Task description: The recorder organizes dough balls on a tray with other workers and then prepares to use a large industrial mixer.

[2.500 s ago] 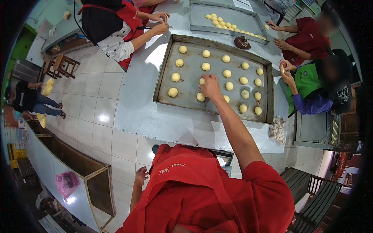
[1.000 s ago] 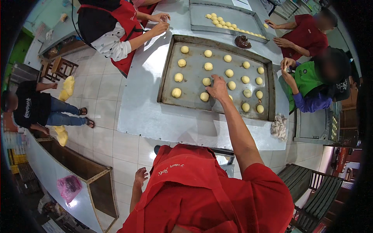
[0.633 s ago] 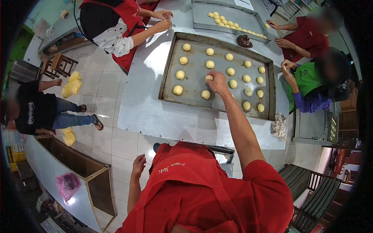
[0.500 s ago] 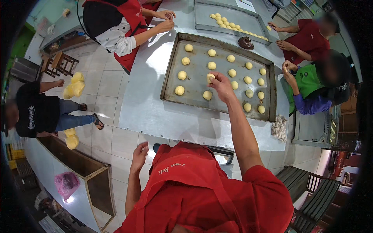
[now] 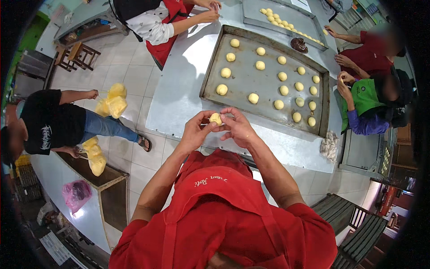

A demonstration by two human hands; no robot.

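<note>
Between the fingertips of both hands, just off the tray's near edge, is a pale yellow dough ball (image 5: 215, 119). My left hand (image 5: 195, 131) pinches it from the left, its thumb pressed to the lower side. From the other side my right hand (image 5: 240, 128) grips it with thumb and fingers, the lower fingers curled. Beyond them lies a large worn metal baking tray (image 5: 264, 112), slightly turned on the table. Several round dough balls rest in it in loose rows, among them a near dough ball (image 5: 253, 98), with a gap beside it.
A second tray (image 5: 251, 20) with dough balls stands farther back, beside a dark brown lump (image 5: 299, 45). A clear plastic bag (image 5: 329, 147) lies at the metal table's (image 5: 179, 101) right. Co-workers stand along the far and right sides. At left, a person (image 5: 67, 119) carries yellow bags (image 5: 114, 102).
My right hand has lifted the dough ball off the tray and drawn it toward me. My left hand has risen to hold it too. The person with yellow bags has moved closer.
</note>
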